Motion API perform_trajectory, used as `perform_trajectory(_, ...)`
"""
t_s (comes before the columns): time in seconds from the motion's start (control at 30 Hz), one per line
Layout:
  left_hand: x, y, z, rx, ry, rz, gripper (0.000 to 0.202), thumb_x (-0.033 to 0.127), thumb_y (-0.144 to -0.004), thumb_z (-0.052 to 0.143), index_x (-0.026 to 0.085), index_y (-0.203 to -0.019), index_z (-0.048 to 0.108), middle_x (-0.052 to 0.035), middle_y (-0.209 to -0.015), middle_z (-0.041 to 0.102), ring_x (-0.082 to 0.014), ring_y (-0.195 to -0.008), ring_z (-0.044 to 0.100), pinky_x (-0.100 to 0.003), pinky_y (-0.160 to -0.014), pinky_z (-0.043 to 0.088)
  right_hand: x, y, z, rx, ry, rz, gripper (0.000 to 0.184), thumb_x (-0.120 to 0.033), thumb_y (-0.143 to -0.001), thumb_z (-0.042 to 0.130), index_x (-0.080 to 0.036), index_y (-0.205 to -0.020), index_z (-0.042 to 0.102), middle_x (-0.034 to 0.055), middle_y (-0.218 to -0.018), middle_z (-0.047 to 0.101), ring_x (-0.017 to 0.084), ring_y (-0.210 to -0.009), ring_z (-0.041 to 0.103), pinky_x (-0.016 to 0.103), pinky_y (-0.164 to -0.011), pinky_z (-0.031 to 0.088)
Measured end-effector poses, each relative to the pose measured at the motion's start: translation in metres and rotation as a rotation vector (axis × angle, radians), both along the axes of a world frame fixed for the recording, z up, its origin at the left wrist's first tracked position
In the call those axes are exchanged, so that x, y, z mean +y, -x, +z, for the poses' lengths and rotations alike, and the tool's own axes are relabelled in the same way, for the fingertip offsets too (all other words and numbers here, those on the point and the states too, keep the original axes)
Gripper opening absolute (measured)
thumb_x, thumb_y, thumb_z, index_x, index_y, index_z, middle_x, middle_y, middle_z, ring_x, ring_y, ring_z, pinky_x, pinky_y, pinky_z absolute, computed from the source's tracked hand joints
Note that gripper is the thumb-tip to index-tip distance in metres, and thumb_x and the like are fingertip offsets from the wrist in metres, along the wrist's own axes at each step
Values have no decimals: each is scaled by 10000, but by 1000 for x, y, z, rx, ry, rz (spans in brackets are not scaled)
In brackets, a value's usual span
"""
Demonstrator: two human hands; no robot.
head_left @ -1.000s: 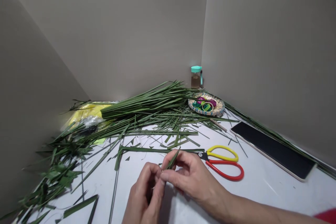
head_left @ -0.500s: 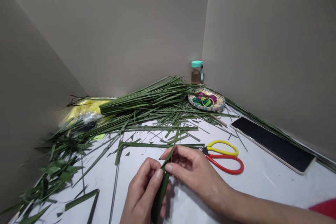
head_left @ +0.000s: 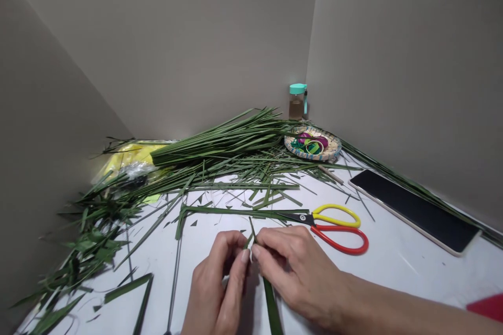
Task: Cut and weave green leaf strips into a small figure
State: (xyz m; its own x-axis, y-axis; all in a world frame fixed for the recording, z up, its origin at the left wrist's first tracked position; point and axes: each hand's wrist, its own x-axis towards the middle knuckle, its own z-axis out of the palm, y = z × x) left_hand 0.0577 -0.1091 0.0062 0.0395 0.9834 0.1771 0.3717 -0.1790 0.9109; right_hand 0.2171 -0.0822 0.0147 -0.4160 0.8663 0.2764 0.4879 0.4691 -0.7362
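My left hand (head_left: 216,285) and my right hand (head_left: 294,267) meet low in the middle of the view, fingertips pinching a narrow green leaf strip (head_left: 269,301). The strip's lower end hangs down towards the bottom edge, and its short tip sticks up between my fingers. The middle of the strip is hidden by my fingers. Just beyond my right hand lie scissors (head_left: 334,227) with yellow and red loop handles, their black blades pointing left. A long, flat leaf strip (head_left: 231,212) runs from the blades to the left.
A thick bundle of long green leaves (head_left: 220,145) and many cut scraps cover the white table (head_left: 393,277) towards the back and left. Behind them are a yellow plastic bag (head_left: 133,159), a round woven tray (head_left: 313,144), a teal-capped jar (head_left: 297,102) and a dark tablet (head_left: 412,209). Grey walls rise behind.
The view has tilted, so the table objects sit higher in the frame. The strip has shifted in my fingers, with its long end now lower and to the right, and my hands are closer together.
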Motion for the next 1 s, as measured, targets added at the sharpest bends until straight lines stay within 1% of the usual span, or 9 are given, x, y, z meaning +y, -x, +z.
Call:
perform_trajectory(0.07,-1,1,0,85,-109,19,134,324,-957,498,261,-878,587,39,-667,530,-141,-533,473,-263,-581,412,0,-1,-1,1,-30,-11,240,-206,-915,421,-218,-676,392,-56,-564,412,107,-514,400,260,-544,283)
perform_trajectory(0.13,-1,1,0,160,-202,20,120,264,-957,480,269,-881,573,44,-658,525,-141,-524,481,-260,-584,414,1,-2,-3,28,-104,-51,95,-175,-881,448,-210,-807,496,-55,-594,481,112,-522,451,255,-548,305)
perform_trajectory(0.2,-2,1,-2,218,-272,14,133,209,-952,455,274,-889,552,48,-646,515,-146,-522,497,-260,-568,412,1,-2,-5,41,-210,-84,110,-146,-855,457,-191,-921,534,-44,-635,531,118,-530,480,255,-557,328)
perform_trajectory(0.33,-2,-1,-4,297,-395,21,170,142,-938,453,279,-992,537,35,-693,593,-155,-541,569,-257,-550,427,1,-1,-6,-31,-387,-26,173,-134,-906,401,-177,-855,561,-13,-623,557,140,-526,497,276,-568,355)
perform_trajectory(0.47,-1,4,-4,478,-571,16,320,54,-896,476,285,-1116,505,35,-692,654,-152,-505,609,-251,-540,438,0,2,-5,-67,-502,27,232,-120,-914,382,-183,-782,562,19,-630,619,153,-526,530,295,-576,356)
perform_trajectory(0.63,-2,14,-5,665,-745,-92,432,-9,-813,494,242,-1163,469,20,-598,625,-180,-468,592,-277,-510,435,-1,3,-2,-37,-596,32,189,-111,-908,436,-157,-835,605,40,-666,681,165,-540,566,307,-571,355)
perform_trajectory(0.77,-4,17,-10,724,-774,-63,490,1,-786,524,205,-1226,459,27,-557,601,-183,-437,565,-294,-490,420,0,0,0,-54,-675,31,194,-92,-900,450,-131,-830,627,31,-621,650,155,-488,503,322,-529,322)
perform_trajectory(0.9,-6,16,-11,710,-755,-19,577,13,-808,531,203,-1343,424,13,-594,647,-192,-471,600,-301,-517,424,9,-11,6,-48,-656,-51,213,-76,-904,448,-124,-820,637,27,-610,613,151,-499,481,319,-540,321)
perform_trajectory(1.0,-6,12,-2,521,-575,107,361,78,-881,518,261,-1192,531,12,-658,684,-164,-467,586,-288,-529,425,18,-21,19,129,-364,-177,252,-144,-941,456,-162,-759,631,11,-652,598,144,-583,522,293,-596,364)
